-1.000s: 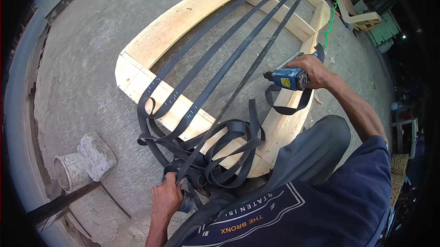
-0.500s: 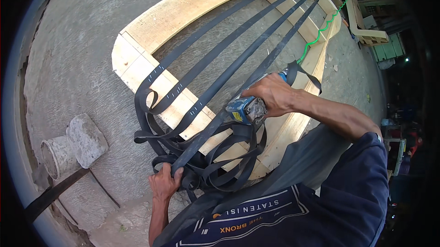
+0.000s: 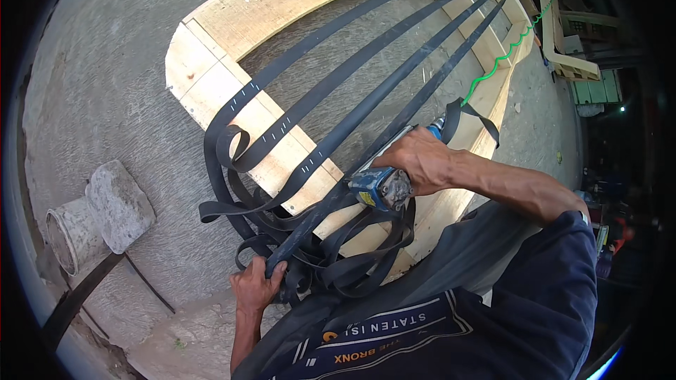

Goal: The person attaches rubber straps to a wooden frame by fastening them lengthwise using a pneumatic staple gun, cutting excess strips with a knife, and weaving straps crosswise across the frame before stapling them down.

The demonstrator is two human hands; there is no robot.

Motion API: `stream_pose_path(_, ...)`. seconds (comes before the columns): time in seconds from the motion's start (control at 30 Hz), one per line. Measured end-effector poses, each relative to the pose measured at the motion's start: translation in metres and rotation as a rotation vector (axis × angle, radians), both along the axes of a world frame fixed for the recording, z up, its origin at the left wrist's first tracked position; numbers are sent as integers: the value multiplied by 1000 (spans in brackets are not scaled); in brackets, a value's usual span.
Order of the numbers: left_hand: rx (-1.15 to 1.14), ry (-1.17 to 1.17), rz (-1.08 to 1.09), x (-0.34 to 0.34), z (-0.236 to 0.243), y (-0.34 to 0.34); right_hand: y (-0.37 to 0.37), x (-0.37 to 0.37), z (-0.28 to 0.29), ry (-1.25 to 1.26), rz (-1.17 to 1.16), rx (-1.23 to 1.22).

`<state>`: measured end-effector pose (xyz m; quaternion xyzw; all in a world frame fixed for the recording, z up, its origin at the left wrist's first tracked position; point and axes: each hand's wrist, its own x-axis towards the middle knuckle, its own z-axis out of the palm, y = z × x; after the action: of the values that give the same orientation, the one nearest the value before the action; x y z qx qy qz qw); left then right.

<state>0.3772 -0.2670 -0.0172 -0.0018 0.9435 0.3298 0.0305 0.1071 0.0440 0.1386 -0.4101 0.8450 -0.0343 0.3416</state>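
A pale wooden frame lies on the concrete floor with several black straps stretched along its length and stapled to the near crossbar. My left hand grips the loose end of one black strap and pulls it taut over the crossbar. My right hand holds a blue staple gun against that strap at the near crossbar. A tangle of loose strap ends hangs below the crossbar, in front of my knees.
A grey concrete block leans on a short pipe piece at the left. A green coiled air hose runs along the frame's right rail. More wooden frames lie at the upper right.
My right hand has brought the staple gun from the frame's right rail down to the near crossbar. My left hand has stayed on the strap end, keeping it pulled.
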Motion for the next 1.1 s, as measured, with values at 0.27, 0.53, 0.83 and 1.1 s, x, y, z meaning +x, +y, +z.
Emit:
stream_pose_path(0.27,-16,67,16,-15,2,10,-3,2,5,-26,-36,70)
stream_pose_path(0.53,6,-24,28,-18,19,16,71,13,1,135,-262,87)
stream_pose_path(0.83,-104,-23,77,-20,44,17,39,97,10,-189,3,-63)
stream_pose_path(1.1,15,-59,76,-23,28,19,12,117,16,-239,77,33)
